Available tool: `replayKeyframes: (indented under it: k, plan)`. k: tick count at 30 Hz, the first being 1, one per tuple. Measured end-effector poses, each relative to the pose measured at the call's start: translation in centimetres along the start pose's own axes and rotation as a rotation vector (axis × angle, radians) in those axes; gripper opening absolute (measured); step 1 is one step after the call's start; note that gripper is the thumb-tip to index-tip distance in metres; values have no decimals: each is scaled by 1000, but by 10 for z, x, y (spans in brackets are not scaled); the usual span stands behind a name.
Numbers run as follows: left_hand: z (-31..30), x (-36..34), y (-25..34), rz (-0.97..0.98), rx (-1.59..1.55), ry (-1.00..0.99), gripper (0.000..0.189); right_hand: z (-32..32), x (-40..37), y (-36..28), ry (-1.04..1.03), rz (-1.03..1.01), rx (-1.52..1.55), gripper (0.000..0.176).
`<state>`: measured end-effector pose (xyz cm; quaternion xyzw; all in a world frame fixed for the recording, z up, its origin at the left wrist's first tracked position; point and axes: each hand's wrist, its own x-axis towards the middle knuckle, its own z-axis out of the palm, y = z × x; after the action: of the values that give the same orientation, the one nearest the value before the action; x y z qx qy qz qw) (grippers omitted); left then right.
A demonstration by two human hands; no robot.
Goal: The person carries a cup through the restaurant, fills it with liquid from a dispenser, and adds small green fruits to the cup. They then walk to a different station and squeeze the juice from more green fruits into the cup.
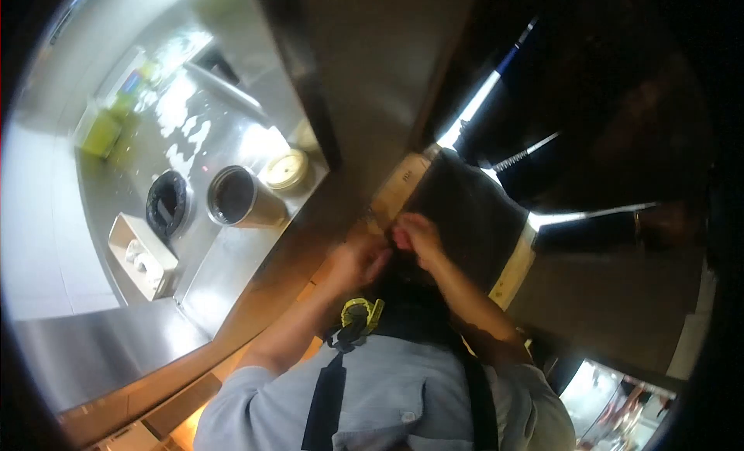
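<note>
My left hand [361, 260] and my right hand [417, 239] are close together in front of my chest, fingers curled in. Whatever lies between their fingers is too dark and blurred to make out. Just beyond and beside them spreads a dark surface [473, 218], bordered by light brown strips [404, 184] that look like cardboard or wood; one strip bears small dark marks. Below my hands, black material [411, 308] covers my lower front. A yellow buckle-like piece [363, 315] hangs at my chest by a dark strap.
To the left, a wet steel counter [209, 277] bears a tall round container [246, 199], a pale round tub [285, 170], a black-lined round opening or bin [167, 204] and a cream box [139, 253] with white items. Greenish containers [101, 133] stand farther back. A brown ledge edges the counter.
</note>
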<state>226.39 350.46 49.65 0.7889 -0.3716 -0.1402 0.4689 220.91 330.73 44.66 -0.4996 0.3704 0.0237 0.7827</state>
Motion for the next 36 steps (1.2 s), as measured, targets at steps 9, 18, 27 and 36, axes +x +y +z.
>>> replayKeyframes:
  k: [9, 18, 27, 36]
  plan:
    - [112, 26, 39, 287, -61, -369, 20, -214, -183, 130, 653, -32, 438, 15]
    - [278, -28, 183, 405, -90, -778, 16, -306, -329, 262, 960, -222, 445, 10]
    - [403, -104, 295, 687, -142, -1208, 17, -403, -533, 320, 1641, -541, 930, 16]
    - [511, -103, 327, 731, -124, -1422, 20, -481, -714, 366, 2366, -600, 1119, 24]
